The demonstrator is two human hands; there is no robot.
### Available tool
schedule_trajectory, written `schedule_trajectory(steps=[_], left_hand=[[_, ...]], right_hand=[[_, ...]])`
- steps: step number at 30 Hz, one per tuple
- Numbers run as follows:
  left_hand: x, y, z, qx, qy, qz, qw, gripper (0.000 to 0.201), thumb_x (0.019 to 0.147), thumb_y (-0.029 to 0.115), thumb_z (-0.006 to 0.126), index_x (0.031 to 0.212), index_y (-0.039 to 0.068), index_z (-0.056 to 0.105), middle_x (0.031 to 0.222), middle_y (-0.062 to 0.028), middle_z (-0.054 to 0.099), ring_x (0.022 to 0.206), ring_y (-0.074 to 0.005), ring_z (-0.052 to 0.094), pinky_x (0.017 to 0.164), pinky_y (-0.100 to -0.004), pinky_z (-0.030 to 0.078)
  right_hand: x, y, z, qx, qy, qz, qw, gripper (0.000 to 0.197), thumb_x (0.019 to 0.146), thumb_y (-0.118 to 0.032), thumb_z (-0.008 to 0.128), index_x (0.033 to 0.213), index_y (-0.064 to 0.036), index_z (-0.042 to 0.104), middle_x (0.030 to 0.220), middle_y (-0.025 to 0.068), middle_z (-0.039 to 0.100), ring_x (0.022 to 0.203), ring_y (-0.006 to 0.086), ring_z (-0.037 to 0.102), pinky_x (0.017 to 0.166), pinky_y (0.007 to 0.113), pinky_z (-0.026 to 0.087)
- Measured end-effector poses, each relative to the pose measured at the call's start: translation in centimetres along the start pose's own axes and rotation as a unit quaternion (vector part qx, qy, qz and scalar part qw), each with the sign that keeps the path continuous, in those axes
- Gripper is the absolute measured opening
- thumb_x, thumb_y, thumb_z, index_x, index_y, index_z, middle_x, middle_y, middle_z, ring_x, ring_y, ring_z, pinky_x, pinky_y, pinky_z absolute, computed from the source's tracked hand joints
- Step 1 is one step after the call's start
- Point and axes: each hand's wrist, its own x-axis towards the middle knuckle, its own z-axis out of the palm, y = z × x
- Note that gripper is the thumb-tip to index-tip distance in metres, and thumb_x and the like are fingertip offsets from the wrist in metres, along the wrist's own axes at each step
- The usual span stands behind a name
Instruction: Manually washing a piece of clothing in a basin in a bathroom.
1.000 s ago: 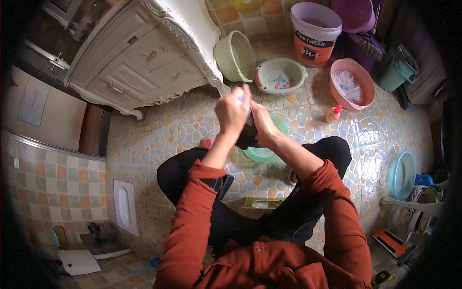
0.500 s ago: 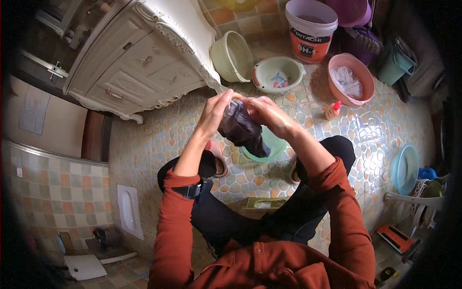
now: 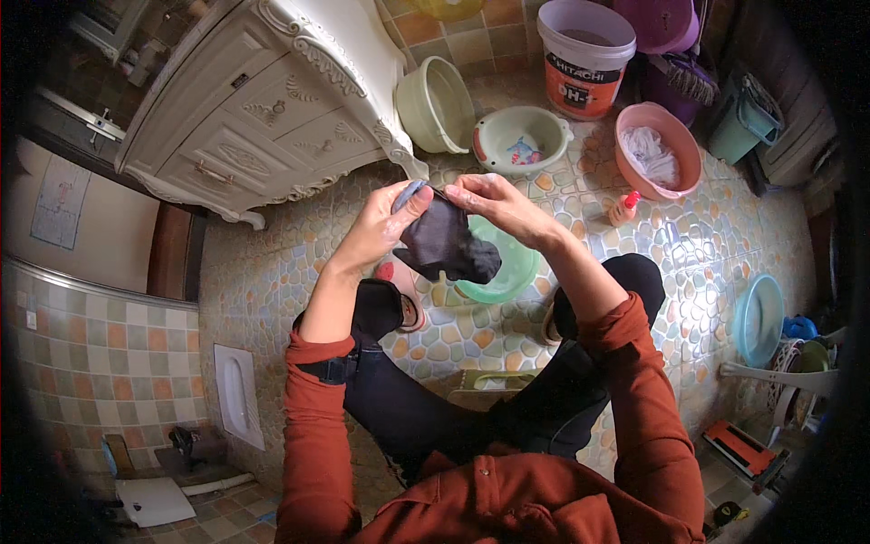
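A small dark cloth garment (image 3: 441,238) hangs between my two hands, spread fairly flat, its lower part bunched to the right. My left hand (image 3: 381,227) grips its upper left edge, thumb on top, where a grey-blue part of the cloth shows. My right hand (image 3: 500,208) pinches the top right edge between thumb and fingers. Whitish wet patches show on my hands. Beneath the garment, on the floor between my feet, stands a light green basin (image 3: 515,272), partly hidden by the cloth.
Ahead stand a cream tub (image 3: 435,107), a pale oval basin (image 3: 523,139), a white-and-orange bucket (image 3: 584,77) and a pink basin (image 3: 691,168) holding white cloth. A red-capped bottle (image 3: 623,209) is near the pink basin. A white cabinet (image 3: 263,109) fills the far left; a blue basin (image 3: 759,322) leans at right.
My hands have moved apart a little, the left one leftward. The garment, more bunched before, is now stretched wider between them.
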Motion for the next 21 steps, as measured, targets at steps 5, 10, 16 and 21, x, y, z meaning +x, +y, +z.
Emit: schedule_trajectory(steps=[5,10,16,21], left_hand=[[0.0,1.1,1.3,-0.106,0.055,-0.012,0.993,0.027,0.092,0.032,0.059,0.091,0.006,0.058,0.083,0.0068,0.053,0.076,-0.0007,0.045,0.067,-0.0174,0.038],[1.4,0.5,0.9,-0.031,0.212,0.081,0.973,0.025,0.093,0.029,0.057,0.085,0.005,0.058,0.076,0.0053,0.052,0.07,-0.0025,0.045,0.064,-0.0191,0.038],[0.4,-2.4,10.7,0.41,0.175,0.31,0.84,0.019,0.079,0.022,0.069,0.077,0.006,0.06,0.073,-0.014,0.06,0.066,-0.0306,0.062,0.059,-0.0369,0.049],[5.9,-3.5,4.2,0.393,0.362,0.146,0.832,0.035,0.089,0.021,0.057,0.059,0.004,0.054,0.051,-0.0162,0.052,0.042,-0.0304,0.05,0.041,-0.0385,0.037]], right_hand=[[-0.2,-0.4,1.6,0.194,0.023,0.031,0.98,0.032,0.094,-0.04,0.051,0.09,-0.01,0.059,0.084,-0.0074,0.054,0.077,0.0034,0.048,0.07,0.022,0.04],[-0.3,1.7,3.0,0.114,0.006,0.084,0.99,0.049,0.095,-0.049,0.042,0.109,-0.0059,0.06,0.099,-0.0016,0.061,0.087,0.0081,0.054,0.078,0.024,0.043],[1.8,5.8,2.0,0.551,-0.095,0.04,0.828,0.039,0.095,-0.04,0.048,0.064,-0.0183,0.038,0.057,-0.008,0.035,0.051,0.006,0.038,0.047,0.025,0.031],[-0.1,0.9,5.9,0.42,0.152,0.192,0.874,0.031,0.091,-0.037,0.048,0.071,-0.0147,0.051,0.06,-0.0013,0.05,0.047,0.0131,0.044,0.043,0.029,0.033]])
